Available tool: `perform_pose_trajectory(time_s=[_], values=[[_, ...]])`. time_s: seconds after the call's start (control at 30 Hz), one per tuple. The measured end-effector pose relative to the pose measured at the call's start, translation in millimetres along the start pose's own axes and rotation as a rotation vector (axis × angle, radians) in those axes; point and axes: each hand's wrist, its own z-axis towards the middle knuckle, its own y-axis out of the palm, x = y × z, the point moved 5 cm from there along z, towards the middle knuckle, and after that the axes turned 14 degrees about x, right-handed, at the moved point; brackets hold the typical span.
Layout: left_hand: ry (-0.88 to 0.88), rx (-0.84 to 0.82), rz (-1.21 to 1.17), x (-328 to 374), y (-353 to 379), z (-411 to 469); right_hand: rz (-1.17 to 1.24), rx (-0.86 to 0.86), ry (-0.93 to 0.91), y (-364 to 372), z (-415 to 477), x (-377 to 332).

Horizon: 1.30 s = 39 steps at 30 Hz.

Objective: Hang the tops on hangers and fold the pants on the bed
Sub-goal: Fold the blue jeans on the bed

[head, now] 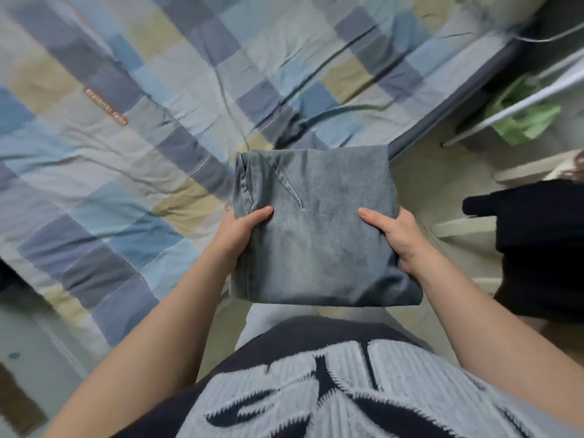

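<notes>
A pair of grey-blue jeans point(319, 226), folded into a compact square, is held in the air at the corner of the bed point(132, 115). My left hand point(240, 230) grips its left edge with the thumb on top. My right hand point(396, 232) grips the right edge in the same way; the fingers of both hands are hidden under the fabric. The bed carries a checked quilt in blue, grey and beige.
A dark garment point(537, 245) hangs at the right edge, beside pale wooden bars point(467, 227). A white rack leg point(505, 112) and a green bag point(524, 118) stand on the floor past the bed's corner. A thin cable point(230, 99) lies across the quilt.
</notes>
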Motion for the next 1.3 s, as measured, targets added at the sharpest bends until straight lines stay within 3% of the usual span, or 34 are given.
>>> perform_pose_trajectory(time_s=[0.27,0.53,1.07,1.3], values=[[0.243,-0.132,0.122,48,162,-115,0.238,0.182,-0.194,-198,-45,-30],[0.427,-0.347,0.220,25,351,-250,0.441,0.368,-0.328,-424,-93,-3],[0.669,-1.057,0.481,-29,710,-491,0.808,0.976,-0.328,-740,-157,96],[0.635,-1.418,0.675,-87,873,-591,0.975,1.340,-0.219,-839,-181,137]])
